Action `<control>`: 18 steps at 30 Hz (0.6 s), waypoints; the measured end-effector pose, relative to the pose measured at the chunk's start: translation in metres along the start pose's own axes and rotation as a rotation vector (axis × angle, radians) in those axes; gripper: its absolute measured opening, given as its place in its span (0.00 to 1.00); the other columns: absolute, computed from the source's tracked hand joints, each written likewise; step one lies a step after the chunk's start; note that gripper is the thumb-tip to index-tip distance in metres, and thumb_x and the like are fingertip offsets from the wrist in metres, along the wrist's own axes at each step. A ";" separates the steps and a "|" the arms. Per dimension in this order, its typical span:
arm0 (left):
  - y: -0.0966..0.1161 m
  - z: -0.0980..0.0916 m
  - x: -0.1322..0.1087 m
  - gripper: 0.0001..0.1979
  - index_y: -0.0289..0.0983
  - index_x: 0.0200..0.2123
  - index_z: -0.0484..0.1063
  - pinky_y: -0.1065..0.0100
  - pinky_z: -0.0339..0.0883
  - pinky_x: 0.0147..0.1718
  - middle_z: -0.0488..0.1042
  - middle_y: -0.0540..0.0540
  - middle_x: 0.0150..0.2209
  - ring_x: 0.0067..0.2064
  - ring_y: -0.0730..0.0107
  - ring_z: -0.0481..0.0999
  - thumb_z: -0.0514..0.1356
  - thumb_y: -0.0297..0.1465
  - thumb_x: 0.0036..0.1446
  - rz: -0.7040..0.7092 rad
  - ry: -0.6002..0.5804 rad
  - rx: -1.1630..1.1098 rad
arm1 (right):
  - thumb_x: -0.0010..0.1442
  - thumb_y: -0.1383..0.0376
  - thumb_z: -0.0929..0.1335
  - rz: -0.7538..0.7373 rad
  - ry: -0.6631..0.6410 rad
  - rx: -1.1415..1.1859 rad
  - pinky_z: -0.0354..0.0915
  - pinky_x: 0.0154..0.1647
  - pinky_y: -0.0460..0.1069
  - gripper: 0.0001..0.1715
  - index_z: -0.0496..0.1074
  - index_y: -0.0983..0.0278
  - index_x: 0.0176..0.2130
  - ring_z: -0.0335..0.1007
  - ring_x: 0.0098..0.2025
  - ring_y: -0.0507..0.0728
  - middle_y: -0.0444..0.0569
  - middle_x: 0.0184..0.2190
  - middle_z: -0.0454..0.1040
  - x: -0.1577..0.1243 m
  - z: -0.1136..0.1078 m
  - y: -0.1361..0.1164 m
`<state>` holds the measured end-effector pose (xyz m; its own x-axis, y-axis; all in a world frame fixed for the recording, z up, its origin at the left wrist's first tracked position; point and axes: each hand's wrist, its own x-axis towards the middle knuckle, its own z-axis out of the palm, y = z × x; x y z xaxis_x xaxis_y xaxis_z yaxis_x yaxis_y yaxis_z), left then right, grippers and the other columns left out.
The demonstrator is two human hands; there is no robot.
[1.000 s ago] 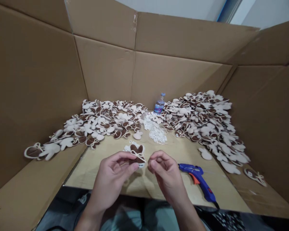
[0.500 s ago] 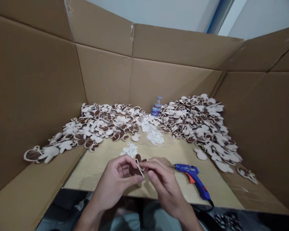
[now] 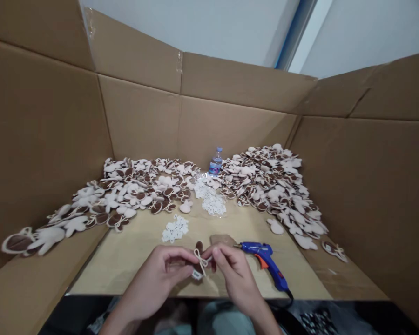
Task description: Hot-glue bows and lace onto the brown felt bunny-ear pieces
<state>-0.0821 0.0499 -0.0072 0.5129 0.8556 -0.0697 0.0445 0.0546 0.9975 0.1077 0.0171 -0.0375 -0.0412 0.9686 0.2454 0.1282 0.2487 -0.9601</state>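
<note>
Between my hands, over the front of the board, is a brown felt bunny-shaped piece [image 3: 199, 246] with a cream cord bow [image 3: 201, 261] across it. My left hand [image 3: 162, 274] pinches the piece from the left, thumb below and fingers above. A small white tag with dark print [image 3: 196, 274] shows at its lower end, by the left thumb. Closed on the right side of the piece, near the bow, is my right hand [image 3: 234, 277]; its fingertips partly hide that edge. A blue glue gun [image 3: 263, 258] with an orange trigger lies just right of that hand.
Small white tags [image 3: 175, 229] lie loose behind my left hand, and more tags [image 3: 211, 197] spill from clear plastic farther back. Brown and cream felt pieces are heaped at left [image 3: 143, 184] and right [image 3: 275, 181]. A water bottle [image 3: 215, 162] stands between, before cardboard walls [image 3: 237, 121].
The view has tilted, shifting the scene left and slightly down. The felt piece has turned in my fingers, and the white tag at its lower end now shows.
</note>
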 end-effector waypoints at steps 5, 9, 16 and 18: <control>-0.013 0.003 0.007 0.11 0.37 0.31 0.75 0.67 0.67 0.33 0.77 0.49 0.30 0.33 0.65 0.75 0.70 0.33 0.44 0.002 0.030 0.110 | 0.66 0.52 0.64 0.037 -0.030 0.081 0.62 0.33 0.45 0.22 0.80 0.65 0.37 0.69 0.31 0.53 0.47 0.27 0.75 -0.004 0.000 0.008; -0.021 0.008 0.011 0.11 0.37 0.27 0.70 0.71 0.62 0.28 0.72 0.52 0.25 0.28 0.70 0.71 0.69 0.31 0.43 0.019 0.054 0.165 | 0.65 0.50 0.65 0.042 -0.041 0.118 0.62 0.31 0.45 0.23 0.80 0.65 0.36 0.68 0.29 0.52 0.48 0.26 0.74 -0.007 0.000 0.009; -0.019 0.004 0.013 0.18 0.38 0.36 0.76 0.59 0.72 0.45 0.80 0.40 0.46 0.47 0.52 0.79 0.72 0.37 0.40 -0.043 0.049 -0.012 | 0.64 0.46 0.63 0.161 -0.046 0.004 0.60 0.27 0.44 0.30 0.79 0.66 0.32 0.65 0.24 0.51 0.45 0.21 0.71 -0.010 -0.006 0.018; -0.017 -0.003 0.015 0.18 0.39 0.32 0.78 0.55 0.68 0.53 0.79 0.37 0.51 0.53 0.47 0.76 0.70 0.45 0.43 -0.018 0.183 0.070 | 0.63 0.44 0.63 0.234 -0.141 -0.116 0.62 0.25 0.45 0.32 0.79 0.66 0.29 0.66 0.22 0.52 0.46 0.19 0.72 -0.008 -0.021 0.016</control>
<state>-0.0775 0.0634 -0.0254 0.3472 0.9345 -0.0785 0.1155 0.0405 0.9925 0.1305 0.0134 -0.0516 -0.1330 0.9911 -0.0101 0.2625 0.0253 -0.9646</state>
